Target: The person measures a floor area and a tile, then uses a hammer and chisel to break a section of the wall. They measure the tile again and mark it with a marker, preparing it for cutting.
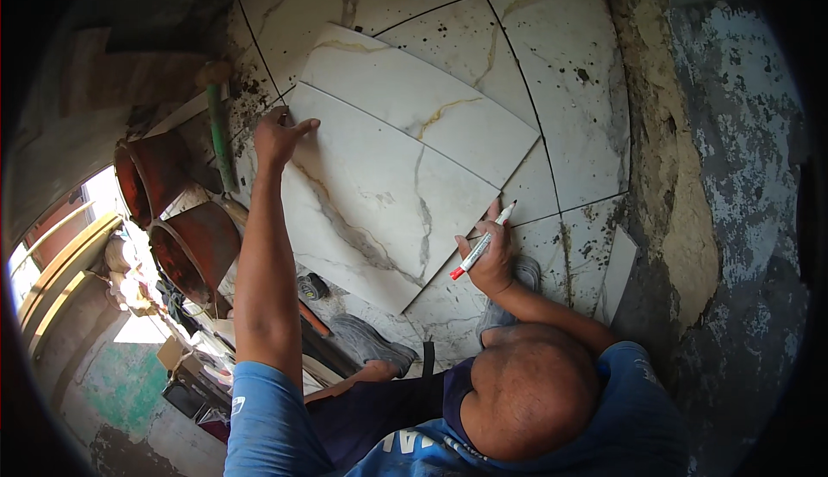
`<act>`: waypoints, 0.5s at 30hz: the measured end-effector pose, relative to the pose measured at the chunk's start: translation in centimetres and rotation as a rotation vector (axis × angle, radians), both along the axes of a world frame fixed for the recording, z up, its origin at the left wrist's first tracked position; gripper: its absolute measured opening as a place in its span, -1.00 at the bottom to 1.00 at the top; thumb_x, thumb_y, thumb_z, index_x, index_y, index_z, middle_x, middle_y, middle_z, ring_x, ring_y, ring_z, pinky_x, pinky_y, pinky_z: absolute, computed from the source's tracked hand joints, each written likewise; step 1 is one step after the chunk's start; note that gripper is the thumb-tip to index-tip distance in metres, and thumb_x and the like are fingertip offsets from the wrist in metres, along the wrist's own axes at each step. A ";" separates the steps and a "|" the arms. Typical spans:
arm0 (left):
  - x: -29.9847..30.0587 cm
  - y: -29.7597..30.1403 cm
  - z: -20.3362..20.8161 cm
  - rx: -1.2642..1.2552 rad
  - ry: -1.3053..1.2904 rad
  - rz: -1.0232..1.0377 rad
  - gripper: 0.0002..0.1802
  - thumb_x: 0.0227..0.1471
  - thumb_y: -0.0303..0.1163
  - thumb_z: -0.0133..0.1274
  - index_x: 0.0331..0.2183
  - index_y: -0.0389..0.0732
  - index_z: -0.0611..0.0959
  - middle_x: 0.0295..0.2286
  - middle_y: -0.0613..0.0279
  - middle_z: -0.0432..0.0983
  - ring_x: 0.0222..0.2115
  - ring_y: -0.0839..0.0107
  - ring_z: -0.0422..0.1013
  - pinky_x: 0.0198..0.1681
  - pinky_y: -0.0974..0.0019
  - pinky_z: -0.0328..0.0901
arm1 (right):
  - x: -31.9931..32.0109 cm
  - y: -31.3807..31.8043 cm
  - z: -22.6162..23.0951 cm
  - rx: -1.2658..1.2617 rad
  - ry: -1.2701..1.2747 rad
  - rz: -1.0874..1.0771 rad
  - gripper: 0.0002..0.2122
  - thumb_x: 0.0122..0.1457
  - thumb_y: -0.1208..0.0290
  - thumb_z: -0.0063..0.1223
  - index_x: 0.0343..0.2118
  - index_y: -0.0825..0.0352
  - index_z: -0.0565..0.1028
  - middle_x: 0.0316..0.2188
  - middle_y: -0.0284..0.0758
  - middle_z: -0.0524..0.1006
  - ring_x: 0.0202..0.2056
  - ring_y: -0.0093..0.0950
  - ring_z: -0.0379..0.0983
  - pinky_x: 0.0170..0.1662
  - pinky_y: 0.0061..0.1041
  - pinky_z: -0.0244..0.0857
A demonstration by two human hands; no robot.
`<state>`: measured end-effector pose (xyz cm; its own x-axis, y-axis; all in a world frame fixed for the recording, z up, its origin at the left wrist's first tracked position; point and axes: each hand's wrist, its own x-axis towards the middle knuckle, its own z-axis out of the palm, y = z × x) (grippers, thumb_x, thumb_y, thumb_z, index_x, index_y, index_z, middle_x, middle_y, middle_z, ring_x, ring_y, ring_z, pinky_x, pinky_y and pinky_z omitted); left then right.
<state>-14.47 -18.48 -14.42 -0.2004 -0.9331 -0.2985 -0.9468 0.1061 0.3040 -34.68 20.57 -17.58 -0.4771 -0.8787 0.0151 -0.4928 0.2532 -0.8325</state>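
A white marble-patterned tile [371,179] with grey and brown veins lies over a second loose tile [388,89], whose far part shows beyond it. At the upper tile's far left corner, my left hand [278,139] grips the edge, thumb over the top; its other fingers are partly hidden. My right hand [493,261] is at the right edge of the same tile, with a finger reaching up by the corner. Between its fingers is a white marker [475,254] with a red end, slanting across the hand.
Laid floor tiles [561,89] with dark crumbs surround the loose ones. To the left stand two reddish buckets [211,248] and a green-handled hammer [217,136]. A narrow tile piece [617,274] leans at the right, near a rough wall [733,175]. My shoe [366,343] is close by.
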 end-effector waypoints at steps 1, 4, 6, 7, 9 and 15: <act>0.1 0.0 -0.2 -0.008 -0.002 0.005 -0.31 -0.38 -0.01 0.49 -0.26 -0.31 0.68 -0.51 0.09 0.58 -0.50 0.23 0.47 -0.36 0.17 0.32 | 0.1 0.0 0.1 0.017 -0.030 -0.008 -0.43 -0.08 0.48 0.42 -0.08 0.35 0.24 0.14 0.41 0.25 -0.07 0.07 0.44 0.02 -0.17 0.34; 0.2 -0.1 -0.3 0.008 -0.002 0.015 -0.29 -0.38 0.01 0.49 -0.24 -0.31 0.68 -0.49 0.08 0.59 -0.49 0.22 0.48 -0.35 0.17 0.33 | 0.0 0.0 0.3 0.038 -0.023 -0.006 -0.44 -0.07 0.47 0.42 -0.09 0.35 0.25 0.16 0.40 0.24 -0.08 0.08 0.44 0.03 -0.17 0.33; 0.2 -0.1 -0.5 0.007 0.004 0.004 -0.26 -0.38 0.02 0.48 -0.22 -0.32 0.67 -0.47 0.07 0.60 -0.46 0.21 0.49 -0.33 0.17 0.34 | 0.0 0.0 0.2 0.017 0.003 -0.022 -0.45 -0.07 0.47 0.43 -0.10 0.36 0.26 0.14 0.36 0.28 -0.08 0.08 0.44 0.03 -0.16 0.33; 0.3 -0.1 -0.7 -0.006 0.009 -0.010 -0.25 -0.37 0.03 0.48 -0.20 -0.32 0.67 -0.45 0.06 0.60 -0.45 0.20 0.51 -0.31 0.17 0.35 | 0.0 0.0 0.2 0.008 0.017 -0.030 -0.46 -0.07 0.46 0.43 -0.10 0.36 0.27 0.13 0.34 0.30 -0.09 0.08 0.44 0.03 -0.16 0.33; 0.6 -0.2 -0.8 -0.010 -0.013 -0.016 -0.21 -0.37 0.05 0.48 -0.16 -0.32 0.66 -0.41 0.03 0.62 -0.39 0.17 0.53 -0.25 0.17 0.37 | 0.5 0.3 -0.8 -0.009 -0.067 -0.052 -0.50 -0.07 0.43 0.41 -0.13 0.34 0.31 0.14 0.35 0.28 -0.02 0.14 0.38 0.09 -0.11 0.27; 1.2 -0.4 -1.5 -0.008 -0.071 -0.019 -0.12 -0.35 0.12 0.45 -0.09 -0.33 0.64 -0.30 -0.06 0.62 -0.28 0.09 0.54 -0.16 0.15 0.38 | 0.8 0.3 -0.5 0.007 -0.110 -0.061 -0.50 -0.10 0.44 0.41 -0.14 0.31 0.33 0.19 0.36 0.21 0.10 0.22 0.29 0.17 -0.05 0.18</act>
